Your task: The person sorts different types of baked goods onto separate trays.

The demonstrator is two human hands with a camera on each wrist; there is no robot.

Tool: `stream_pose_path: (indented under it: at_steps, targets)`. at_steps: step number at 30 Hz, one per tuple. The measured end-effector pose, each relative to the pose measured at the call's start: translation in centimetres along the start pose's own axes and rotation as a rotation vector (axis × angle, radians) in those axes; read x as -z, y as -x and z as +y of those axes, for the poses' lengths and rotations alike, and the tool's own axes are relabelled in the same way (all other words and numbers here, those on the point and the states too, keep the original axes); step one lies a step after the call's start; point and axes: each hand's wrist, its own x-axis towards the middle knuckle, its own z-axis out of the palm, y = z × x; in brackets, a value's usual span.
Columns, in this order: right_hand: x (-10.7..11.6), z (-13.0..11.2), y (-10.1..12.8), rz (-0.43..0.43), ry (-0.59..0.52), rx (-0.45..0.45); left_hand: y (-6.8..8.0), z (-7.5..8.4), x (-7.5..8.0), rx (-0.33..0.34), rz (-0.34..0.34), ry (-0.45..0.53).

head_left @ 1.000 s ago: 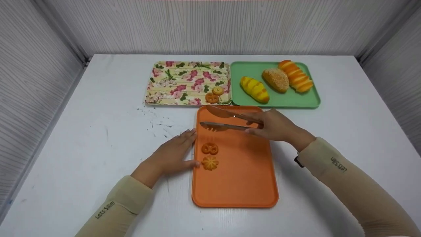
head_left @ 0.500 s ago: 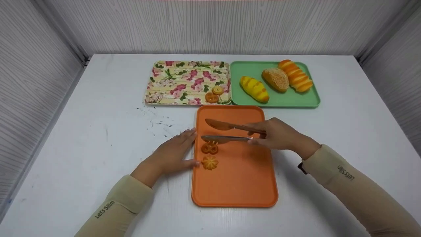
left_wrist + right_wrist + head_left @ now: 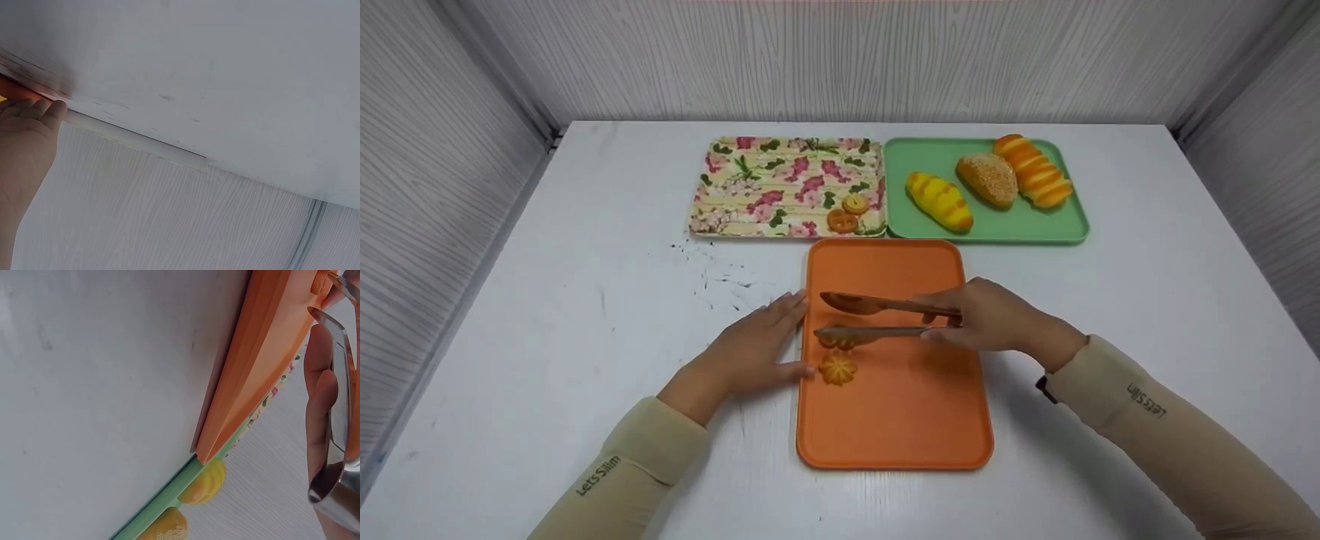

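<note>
Person's right hand (image 3: pixel 994 315) grasping parted metal tongs (image 3: pixel 859 304) over left side of orange tray (image 3: pixel 900 420), near prong partly hiding pretzel cookie (image 3: pixel 826 344), flower-shaped cookie (image 3: pixel 838 369) just nearer, left hand (image 3: pixel 746 352) released, touching tray's left edge.

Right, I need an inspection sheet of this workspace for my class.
Surface: white tabletop, dark scuffs.
Job's things: open silver metal tongs over rectangular orange tray with brown pretzel-shaped biscuit, partly hidden, and golden flower-shaped biscuit; floral rectangular tray with two round biscuits; green rectangular tray with three bread pieces.
Clutter: nothing seen.
Grips: left grip touches orange tray's edge; right grip holds tongs.
Cables: nothing seen.
Surroundings: grey wood-grain panels.
</note>
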Motion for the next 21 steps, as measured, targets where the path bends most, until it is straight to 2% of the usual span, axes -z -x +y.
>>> stream_pose_path:
  at_steps: [21]
  targets:
    - [-0.1,-1.2,-0.4,0.012,0.145,0.052,0.2,0.0,0.1,-0.030,0.028,0.012]
